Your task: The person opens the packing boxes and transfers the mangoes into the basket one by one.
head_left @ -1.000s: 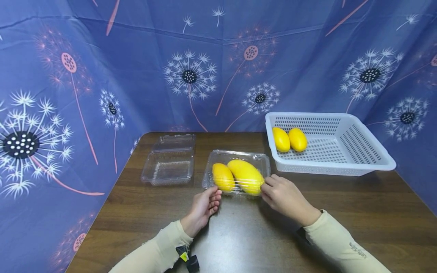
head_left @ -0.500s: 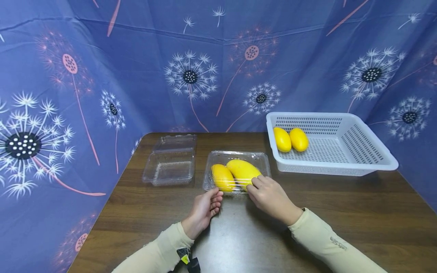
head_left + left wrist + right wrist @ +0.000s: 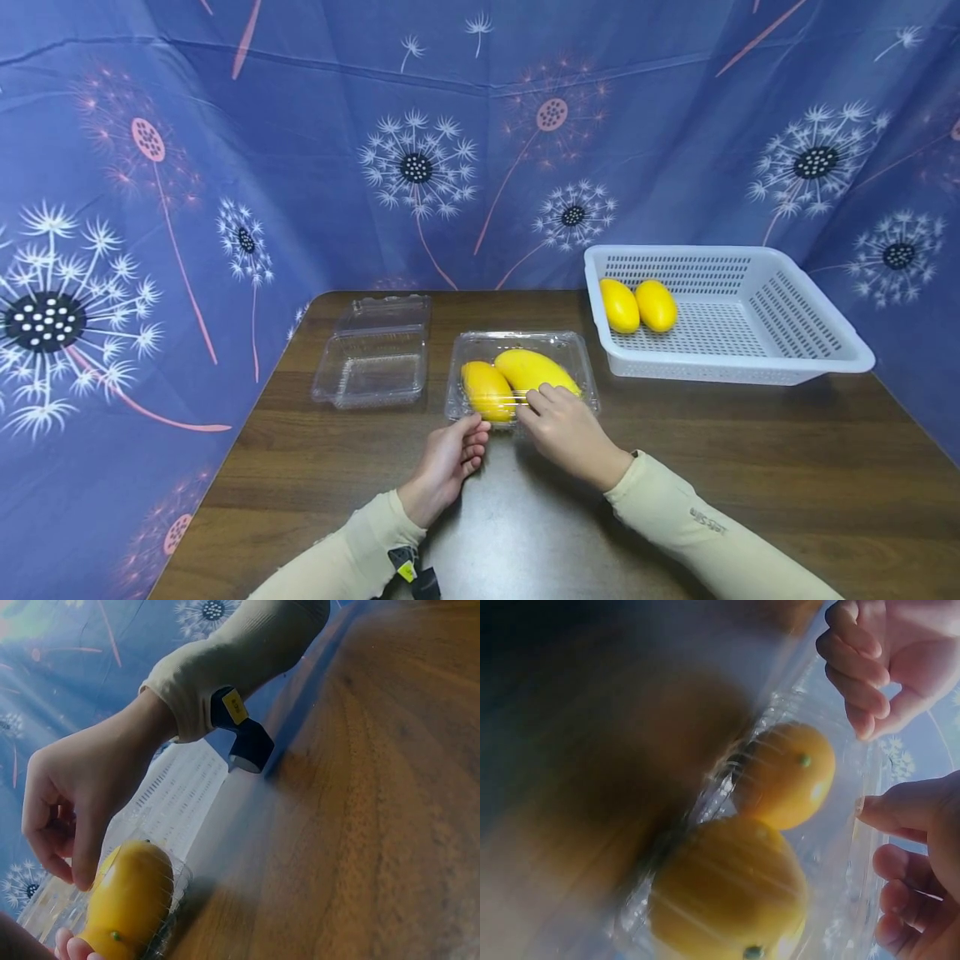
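Observation:
Two yellow mangoes, a smaller one and a longer one, lie side by side in a clear plastic clamshell box whose lid lies over them. At the box's front left edge my left hand pinches the rim between thumb and curled fingers. My right hand is at the middle of the same edge, its thumb and bent fingers pinching the rim. In the right wrist view both mangoes show through the plastic, with the right thumb at the lid's edge. The front of the longer mango is partly hidden behind my right hand.
Behind and to the right stands a white perforated basket with two mangoes at its left end. A second clear box, open and with nothing in it, lies to the left. A blue dandelion-print cloth hangs behind the wooden table.
My right hand has moved left along the box's front edge, from its right corner to the middle. The left hand has stayed in nearly the same place at the front left.

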`<action>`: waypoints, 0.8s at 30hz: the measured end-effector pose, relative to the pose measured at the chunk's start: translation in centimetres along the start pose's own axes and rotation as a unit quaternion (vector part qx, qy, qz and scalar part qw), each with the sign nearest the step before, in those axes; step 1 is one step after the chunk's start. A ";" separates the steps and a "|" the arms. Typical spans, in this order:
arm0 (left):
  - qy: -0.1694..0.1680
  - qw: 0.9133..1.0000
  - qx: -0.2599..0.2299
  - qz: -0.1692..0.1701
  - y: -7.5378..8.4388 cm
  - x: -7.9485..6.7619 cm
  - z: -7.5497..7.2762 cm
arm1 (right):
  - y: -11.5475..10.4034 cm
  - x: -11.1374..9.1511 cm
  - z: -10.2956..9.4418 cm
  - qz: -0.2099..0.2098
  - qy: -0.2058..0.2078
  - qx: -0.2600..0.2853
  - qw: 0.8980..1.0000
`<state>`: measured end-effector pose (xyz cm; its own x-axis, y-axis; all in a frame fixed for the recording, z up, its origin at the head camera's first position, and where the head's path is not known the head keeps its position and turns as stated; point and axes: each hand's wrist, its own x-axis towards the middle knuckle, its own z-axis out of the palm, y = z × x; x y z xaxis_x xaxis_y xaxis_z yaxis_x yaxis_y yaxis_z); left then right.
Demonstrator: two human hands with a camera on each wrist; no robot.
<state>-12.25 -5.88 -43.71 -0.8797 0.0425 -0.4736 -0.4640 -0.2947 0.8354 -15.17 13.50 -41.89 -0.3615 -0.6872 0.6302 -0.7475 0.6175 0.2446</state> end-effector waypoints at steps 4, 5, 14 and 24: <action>-0.007 1.000 0.002 -0.001 0.1 -0.1 -0.1 | -0.4 0.4 0.2 0.002 -0.005 -0.002 1.000; -0.008 1.000 0.002 -0.001 0.1 -0.1 -0.1 | -0.4 0.5 0.3 0.002 -0.007 -0.002 1.000; -0.010 1.000 0.004 -0.001 0.1 -0.3 -0.2 | -1.3 1.4 0.7 -0.018 -0.012 0.002 1.000; -0.011 1.000 0.000 0.006 0.0 -0.2 -0.1 | -1.8 2.1 1.4 -0.021 -0.012 -0.016 1.000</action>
<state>-12.05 -6.04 -43.61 -0.8872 0.0605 -0.4573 -0.4535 -0.2956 0.8408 -15.35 10.39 -42.07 -0.3441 -0.7208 0.6018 -0.7441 0.6002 0.2935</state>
